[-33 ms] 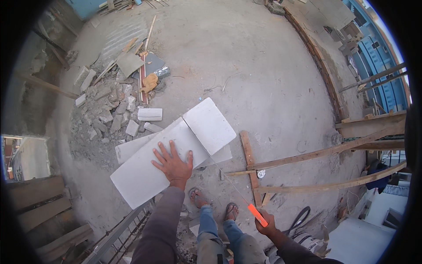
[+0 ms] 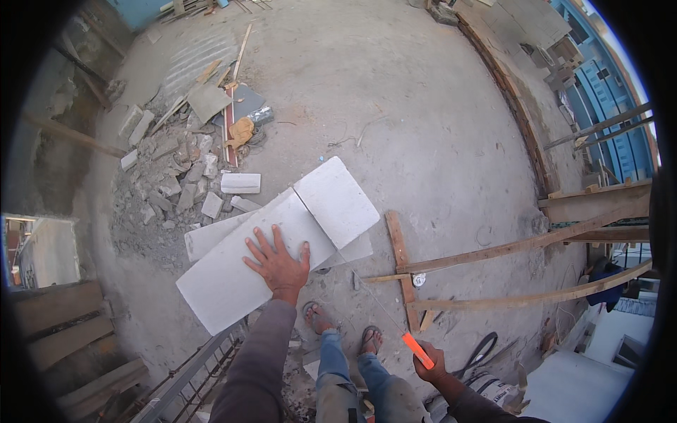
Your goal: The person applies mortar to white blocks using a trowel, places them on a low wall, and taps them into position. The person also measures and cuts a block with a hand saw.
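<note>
A long white block (image 2: 229, 285) lies at a slant across another pale block (image 2: 204, 241), which peeks out on both sides. A straight, dark cut line crosses the upper block, setting off its squarish far-right part (image 2: 337, 203); how deep the cut runs cannot be seen. My left hand (image 2: 281, 268) presses flat on the longer part, fingers spread. Down to the right, my right hand (image 2: 431, 363) is wrapped round the orange handle of a handsaw (image 2: 416, 349). The saw's thin blade runs up to the near end of the cut line.
Rubble (image 2: 187, 173) with broken blocks and boards lies to the left. A wooden frame (image 2: 399, 247) with long planks extends rightward, a small tape measure (image 2: 419, 279) beside it. Near my feet are a rebar cage (image 2: 204, 374), a black looped strap (image 2: 483, 349) and a white bucket (image 2: 493, 386).
My right hand and the saw have shifted slightly down and to the right, drawing the blade back from the block. My left hand and the blocks stay practically in place.
</note>
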The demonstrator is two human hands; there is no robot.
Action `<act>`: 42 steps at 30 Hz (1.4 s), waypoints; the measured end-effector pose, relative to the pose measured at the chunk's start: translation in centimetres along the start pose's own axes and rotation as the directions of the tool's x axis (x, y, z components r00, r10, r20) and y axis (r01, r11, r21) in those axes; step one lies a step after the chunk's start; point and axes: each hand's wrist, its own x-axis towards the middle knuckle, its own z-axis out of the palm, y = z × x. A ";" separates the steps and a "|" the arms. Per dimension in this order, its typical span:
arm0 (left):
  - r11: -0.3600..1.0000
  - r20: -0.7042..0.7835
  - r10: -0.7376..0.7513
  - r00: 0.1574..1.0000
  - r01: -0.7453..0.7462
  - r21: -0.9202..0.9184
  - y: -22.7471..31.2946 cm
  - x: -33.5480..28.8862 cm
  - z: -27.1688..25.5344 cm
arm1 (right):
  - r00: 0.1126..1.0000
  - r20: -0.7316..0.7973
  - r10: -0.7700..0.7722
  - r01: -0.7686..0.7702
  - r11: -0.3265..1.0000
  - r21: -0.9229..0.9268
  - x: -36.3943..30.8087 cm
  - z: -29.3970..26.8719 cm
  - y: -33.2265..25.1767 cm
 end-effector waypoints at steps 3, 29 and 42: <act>1.000 -0.021 0.018 1.000 -0.018 0.006 -0.1 0.4 1.0 | 1.000 0.001 -0.013 0.013 0.999 -0.047 2.3 1.5 0.9; 0.999 0.057 0.026 0.998 -0.024 -0.035 -0.2 2.2 0.5 | 0.736 -0.272 0.620 -0.671 0.613 -0.417 23.0 8.2 17.6; 0.838 0.365 0.132 0.922 0.092 -0.537 -15.5 15.4 -3.9 | -0.039 0.510 0.859 -0.620 -0.421 0.662 20.0 28.8 -1.3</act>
